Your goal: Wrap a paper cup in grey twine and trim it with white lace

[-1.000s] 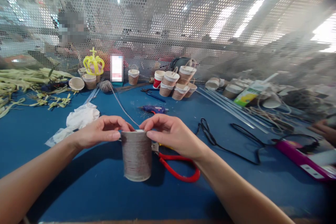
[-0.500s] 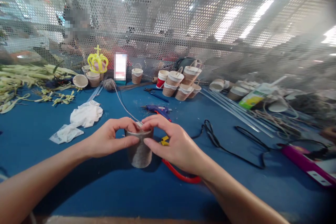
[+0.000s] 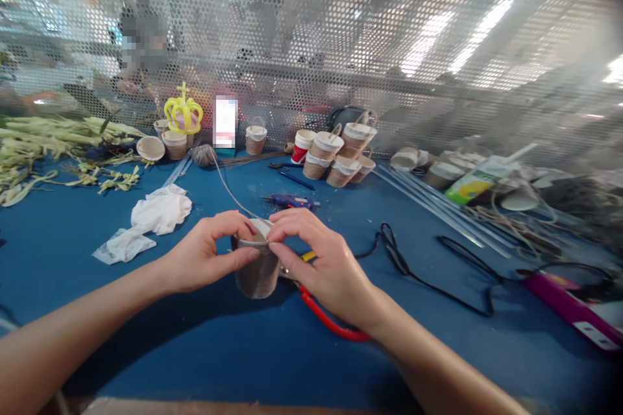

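A small grey-covered cup [image 3: 257, 275] is held just above the table, its rim tipped so that part of the white inside shows. My left hand [image 3: 207, 249] pinches the rim on the left, fingertips inside and thumb outside. On the right side of the rim my right hand [image 3: 324, 259] grips in the same way, closed on the cup. A grey yarn strand [image 3: 226, 189] runs from a yarn ball [image 3: 203, 155] to the rim by my fingers; its end is hidden. Beside the cup, partly under my right hand, lies a red-handled cutting tool [image 3: 331, 324].
Beyond my hands lies a blue glue gun [image 3: 291, 201]. Stacked paper cups [image 3: 324, 152] and a lit phone [image 3: 225, 123] stand by the mesh wall. White tissue [image 3: 160, 211] is at left; a black cord [image 3: 394, 253] and purple power strip [image 3: 567, 305] at right.
The cup has risen slightly and tilted, so more of its white inside shows. My right hand has shifted a little, uncovering metal of the red-handled tool. Both hands keep their hold on the rim.
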The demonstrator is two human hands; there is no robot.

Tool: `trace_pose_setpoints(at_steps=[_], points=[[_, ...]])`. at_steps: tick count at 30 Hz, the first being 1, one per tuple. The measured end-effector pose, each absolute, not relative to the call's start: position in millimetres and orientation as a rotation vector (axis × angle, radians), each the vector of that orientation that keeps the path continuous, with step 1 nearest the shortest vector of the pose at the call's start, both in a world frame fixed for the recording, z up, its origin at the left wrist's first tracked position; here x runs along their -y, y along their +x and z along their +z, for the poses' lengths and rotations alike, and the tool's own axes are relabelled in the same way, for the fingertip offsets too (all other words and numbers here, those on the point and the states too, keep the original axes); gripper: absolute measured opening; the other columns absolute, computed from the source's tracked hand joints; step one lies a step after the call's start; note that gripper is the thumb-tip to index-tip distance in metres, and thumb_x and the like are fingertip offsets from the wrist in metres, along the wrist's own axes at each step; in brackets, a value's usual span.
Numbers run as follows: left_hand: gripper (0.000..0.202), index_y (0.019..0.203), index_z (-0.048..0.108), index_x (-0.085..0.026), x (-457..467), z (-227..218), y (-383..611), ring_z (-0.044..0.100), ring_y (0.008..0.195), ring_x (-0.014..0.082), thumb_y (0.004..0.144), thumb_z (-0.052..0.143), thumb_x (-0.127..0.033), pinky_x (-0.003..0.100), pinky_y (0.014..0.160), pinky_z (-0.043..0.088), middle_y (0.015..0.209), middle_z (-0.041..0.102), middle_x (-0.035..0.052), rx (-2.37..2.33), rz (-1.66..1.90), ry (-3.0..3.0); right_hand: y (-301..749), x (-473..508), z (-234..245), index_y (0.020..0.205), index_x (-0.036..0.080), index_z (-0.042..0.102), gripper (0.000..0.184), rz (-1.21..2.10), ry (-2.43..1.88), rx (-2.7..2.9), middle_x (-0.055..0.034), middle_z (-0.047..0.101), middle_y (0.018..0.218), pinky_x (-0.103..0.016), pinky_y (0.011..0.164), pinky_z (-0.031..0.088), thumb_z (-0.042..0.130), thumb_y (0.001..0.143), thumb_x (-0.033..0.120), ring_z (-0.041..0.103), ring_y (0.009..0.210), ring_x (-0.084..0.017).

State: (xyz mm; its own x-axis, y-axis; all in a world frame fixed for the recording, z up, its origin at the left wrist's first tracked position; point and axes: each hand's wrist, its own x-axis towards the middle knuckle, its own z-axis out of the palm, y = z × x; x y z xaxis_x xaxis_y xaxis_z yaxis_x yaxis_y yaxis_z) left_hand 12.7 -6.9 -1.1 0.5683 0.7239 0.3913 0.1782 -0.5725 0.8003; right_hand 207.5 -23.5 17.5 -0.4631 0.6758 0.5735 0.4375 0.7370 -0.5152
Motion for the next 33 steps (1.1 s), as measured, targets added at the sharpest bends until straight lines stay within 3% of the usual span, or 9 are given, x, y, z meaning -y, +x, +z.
trace_pose_setpoints(at_steps=[14, 17, 22, 27, 33], points=[[0.015, 0.067, 0.05, -0.015, 14.3, 6.8, 16.3, 0.054, 0.081, 0.0169, 0.079, 0.05, -0.022, 0.028, 0.074, 0.042, 0.078, 0.059, 0.0046, -0.812, 0.957, 1.959, 202.1, 27.4, 20.1, 0.083, 0.022, 0.054, 0.008, 0.337, -0.835, 2.123, -0.0048, 0.062, 0.089, -0.036, 0.082, 0.045, 0.053, 0.079, 0.015, 0.057, 0.092, -0.018], [0.015, 0.068, 0.051, -0.015, 12.9, 5.9, 15.2, 0.054, 0.083, 0.0166, 0.08, 0.05, -0.023, 0.029, 0.076, 0.041, 0.082, 0.06, 0.0049, -0.86, 0.964, 1.934, 212.5, 16.3, 22.5, 0.089, 0.021, 0.055, 0.009, 0.259, -1.033, 2.021, -0.0052, 0.062, 0.092, -0.035, 0.081, 0.045, 0.052, 0.081, 0.021, 0.057, 0.089, -0.018], [0.015, 0.072, 0.054, -0.015, 5.8, 1.1, 11.6, 0.054, 0.09, 0.0178, 0.08, 0.052, -0.028, 0.031, 0.084, 0.039, 0.091, 0.06, 0.0063, -0.903, 1.057, 1.851, 240.7, -17.5, 13.6, 0.088, 0.016, 0.058, 0.019, 0.074, -1.722, 1.988, -0.0097, 0.062, 0.092, -0.037, 0.08, 0.043, 0.049, 0.082, 0.031, 0.057, 0.089, -0.023], [0.012, 0.073, 0.055, -0.016, -4.9, -9.7, 7.9, 0.05, 0.1, 0.0196, 0.08, 0.053, -0.026, 0.034, 0.091, 0.036, 0.09, 0.059, 0.0062, -0.919, 1.184, 1.859, 249.9, -40.2, -7.6, 0.083, 0.01, 0.061, 0.028, 0.142, -1.921, 2.042, -0.0188, 0.06, 0.088, -0.04, 0.076, 0.043, 0.051, 0.08, 0.036, 0.058, 0.087, -0.03], [0.011, 0.071, 0.054, -0.018, -10.2, -15.3, 6.8, 0.049, 0.102, 0.0207, 0.079, 0.052, -0.025, 0.037, 0.091, 0.036, 0.088, 0.058, 0.0059, -0.924, 1.185, 1.987, 247.5, -55.5, -17.2, 0.071, 0.013, 0.06, 0.012, 0.276, -2.03, 1.933, -0.0135, 0.064, 0.079, -0.03, 0.069, 0.042, 0.064, 0.067, 0.023, 0.06, 0.084, -0.027]])
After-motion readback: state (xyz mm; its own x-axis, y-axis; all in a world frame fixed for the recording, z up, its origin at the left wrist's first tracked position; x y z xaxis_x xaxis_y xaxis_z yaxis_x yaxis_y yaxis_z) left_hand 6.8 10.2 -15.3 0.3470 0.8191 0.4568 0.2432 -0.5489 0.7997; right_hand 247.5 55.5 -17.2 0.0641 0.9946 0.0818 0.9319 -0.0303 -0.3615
